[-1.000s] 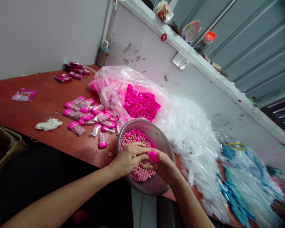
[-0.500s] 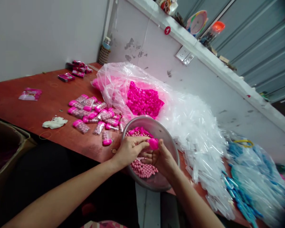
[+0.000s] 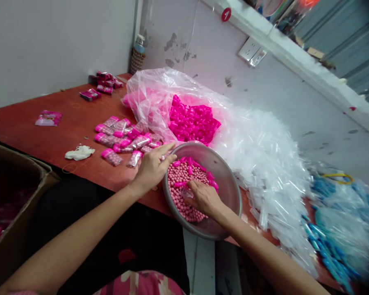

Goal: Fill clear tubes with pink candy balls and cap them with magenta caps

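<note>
My right hand is down in the grey metal bowl, closed on a clear plastic tube amid pink beads. Its fingers partly cover the tube. Several glossy pink caps lie on the beads. My left hand hovers at the bowl's left rim, over the near end of a pile of filled bead bottles with pink caps. Thumb and forefinger are stretched apart, and part of a bottle shows between them. No held object is visible in this hand.
A plastic bag of pink caps lies behind the bowl. Clear tubes are heaped to its right, beside blue items in bags. A white cloth and pink packets lie left. A cardboard box stands at lower left.
My hands have separated from the pink cap they were handling together over the bowl. The left moved to the bottles by the rim; the right went down into the beads. The camera view shifted slightly.
</note>
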A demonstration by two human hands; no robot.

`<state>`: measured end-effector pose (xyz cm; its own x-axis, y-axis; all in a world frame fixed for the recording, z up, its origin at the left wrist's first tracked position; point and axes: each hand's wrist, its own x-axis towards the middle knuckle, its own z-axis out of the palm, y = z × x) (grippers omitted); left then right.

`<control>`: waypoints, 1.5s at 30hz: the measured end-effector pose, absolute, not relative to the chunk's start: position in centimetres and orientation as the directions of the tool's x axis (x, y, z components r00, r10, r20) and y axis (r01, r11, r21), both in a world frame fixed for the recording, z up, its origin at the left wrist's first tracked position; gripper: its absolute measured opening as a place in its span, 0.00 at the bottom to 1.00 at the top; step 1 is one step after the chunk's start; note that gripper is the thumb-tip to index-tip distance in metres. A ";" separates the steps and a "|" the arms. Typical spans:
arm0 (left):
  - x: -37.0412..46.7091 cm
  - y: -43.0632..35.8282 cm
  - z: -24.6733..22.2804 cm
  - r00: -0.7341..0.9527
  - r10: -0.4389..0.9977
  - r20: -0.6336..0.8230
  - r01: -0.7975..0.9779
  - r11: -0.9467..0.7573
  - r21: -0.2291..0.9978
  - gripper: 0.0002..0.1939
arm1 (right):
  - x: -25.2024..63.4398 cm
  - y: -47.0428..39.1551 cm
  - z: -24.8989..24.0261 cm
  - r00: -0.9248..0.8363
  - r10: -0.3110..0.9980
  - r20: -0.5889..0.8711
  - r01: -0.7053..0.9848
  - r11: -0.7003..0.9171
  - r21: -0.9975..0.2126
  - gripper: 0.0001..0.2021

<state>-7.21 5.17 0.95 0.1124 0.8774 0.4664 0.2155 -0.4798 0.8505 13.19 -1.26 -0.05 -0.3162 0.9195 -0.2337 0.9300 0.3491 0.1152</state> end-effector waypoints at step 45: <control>-1.2 1.4 1.7 0.683 0.728 0.054 -0.175 0.091 0.980 0.12 | 17.2 -4.1 4.1 -0.173 0.985 0.008 0.110 0.027 -0.994 0.17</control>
<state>-1.23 1.43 1.66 0.6830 0.7285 0.0540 -0.1750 0.0914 0.9803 17.23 -4.08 4.13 -0.1725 0.9850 0.0080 0.1100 0.0274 -0.9936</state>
